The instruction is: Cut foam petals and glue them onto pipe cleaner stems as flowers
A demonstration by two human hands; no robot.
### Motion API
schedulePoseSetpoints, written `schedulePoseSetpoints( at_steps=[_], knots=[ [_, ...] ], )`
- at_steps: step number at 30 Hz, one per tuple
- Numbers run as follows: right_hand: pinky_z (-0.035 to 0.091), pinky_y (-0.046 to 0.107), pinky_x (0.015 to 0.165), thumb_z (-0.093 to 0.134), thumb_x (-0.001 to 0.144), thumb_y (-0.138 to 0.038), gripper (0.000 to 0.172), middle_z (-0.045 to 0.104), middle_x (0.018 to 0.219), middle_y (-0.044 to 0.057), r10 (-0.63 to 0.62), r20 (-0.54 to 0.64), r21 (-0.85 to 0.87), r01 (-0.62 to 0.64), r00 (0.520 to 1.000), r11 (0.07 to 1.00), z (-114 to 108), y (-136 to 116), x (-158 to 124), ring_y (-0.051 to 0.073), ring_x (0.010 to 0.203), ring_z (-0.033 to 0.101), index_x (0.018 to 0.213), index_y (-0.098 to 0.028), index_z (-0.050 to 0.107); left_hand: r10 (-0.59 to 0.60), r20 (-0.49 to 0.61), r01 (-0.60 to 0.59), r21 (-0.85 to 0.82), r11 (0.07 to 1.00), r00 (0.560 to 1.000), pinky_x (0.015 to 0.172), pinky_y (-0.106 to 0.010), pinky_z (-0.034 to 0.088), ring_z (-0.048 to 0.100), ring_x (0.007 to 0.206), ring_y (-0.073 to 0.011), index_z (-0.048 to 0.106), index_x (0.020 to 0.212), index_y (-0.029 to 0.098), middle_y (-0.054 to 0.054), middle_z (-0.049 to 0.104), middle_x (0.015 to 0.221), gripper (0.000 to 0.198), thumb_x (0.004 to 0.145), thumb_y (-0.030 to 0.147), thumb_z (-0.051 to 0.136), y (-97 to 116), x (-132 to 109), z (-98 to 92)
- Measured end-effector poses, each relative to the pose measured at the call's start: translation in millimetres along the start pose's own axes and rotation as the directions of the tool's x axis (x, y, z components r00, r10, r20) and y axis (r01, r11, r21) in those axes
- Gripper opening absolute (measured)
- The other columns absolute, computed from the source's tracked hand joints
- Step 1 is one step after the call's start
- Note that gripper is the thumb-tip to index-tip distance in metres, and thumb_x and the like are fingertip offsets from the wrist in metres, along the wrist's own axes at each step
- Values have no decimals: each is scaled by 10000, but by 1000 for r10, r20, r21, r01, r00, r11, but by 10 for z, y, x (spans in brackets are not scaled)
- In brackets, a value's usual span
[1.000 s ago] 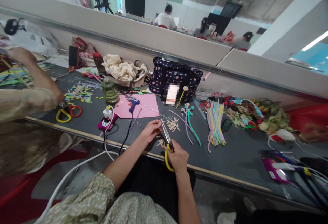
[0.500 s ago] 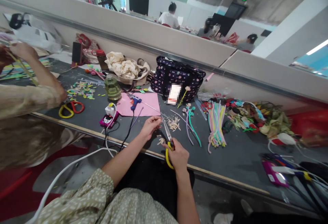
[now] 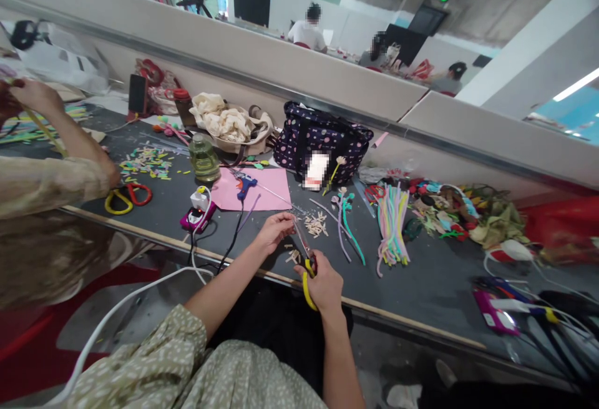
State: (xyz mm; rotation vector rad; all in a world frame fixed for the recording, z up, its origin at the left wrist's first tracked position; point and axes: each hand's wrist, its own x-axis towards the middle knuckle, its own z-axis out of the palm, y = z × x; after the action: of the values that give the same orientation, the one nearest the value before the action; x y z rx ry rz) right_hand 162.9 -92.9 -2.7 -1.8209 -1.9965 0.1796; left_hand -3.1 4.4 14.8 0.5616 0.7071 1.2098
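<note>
My right hand grips the yellow-handled scissors, whose blades point away from me toward my other hand. My left hand is closed in a pinch close to the blade tips; what is between its fingers is too small to make out. Just right of the blades lies a pile of short beige cut pieces. Nearer the table edge, between my hands, more beige pieces are scattered. Beyond my left hand, a blue glue gun rests on a pink sheet.
A bundle of pastel chenille stems lies to the right, beside purple and green stems. Behind stand a dark patterned bag and a green bottle. A purple power strip trails cables. At left a co-worker's arm reaches over.
The scissor blades look closer together than before. My hands stay in nearly the same place, and the whole view has shifted slightly.
</note>
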Motion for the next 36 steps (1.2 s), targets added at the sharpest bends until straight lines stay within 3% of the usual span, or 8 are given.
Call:
schedulePoseSetpoints(
  at_steps=[13, 31, 36],
  knots=[
    [333, 221, 608, 427, 873, -483, 363, 637, 822, 32, -3, -75, -35, 0, 997, 999, 30, -26, -5, 141, 705, 576, 1029, -192, 576, -54, 44, 58, -89, 994, 998, 618, -227, 461, 572, 581, -93, 610, 736, 109, -10, 617, 682, 267, 558, 161, 802, -70, -39, 31],
    [310, 202, 571, 436, 872, -511, 355, 639, 680, 5, 16, -64, 16, -15, 998, 1000, 46, -30, -10, 121, 625, 570, 907, -204, 612, -91, 39, 94, -103, 990, 995, 602, -205, 487, 578, 554, -77, 615, 751, 109, 1, 622, 667, 248, 582, 143, 794, -90, -39, 45],
    [300, 213, 545, 435, 859, -517, 352, 628, 635, -12, 78, -43, 25, -77, 996, 997, 61, -23, 31, 123, 575, 565, 910, -223, 621, -99, 11, 99, -110, 989, 995, 607, -209, 506, 574, 541, -72, 619, 776, 106, 5, 615, 652, 257, 585, 124, 791, -88, -38, 33]
  ],
)
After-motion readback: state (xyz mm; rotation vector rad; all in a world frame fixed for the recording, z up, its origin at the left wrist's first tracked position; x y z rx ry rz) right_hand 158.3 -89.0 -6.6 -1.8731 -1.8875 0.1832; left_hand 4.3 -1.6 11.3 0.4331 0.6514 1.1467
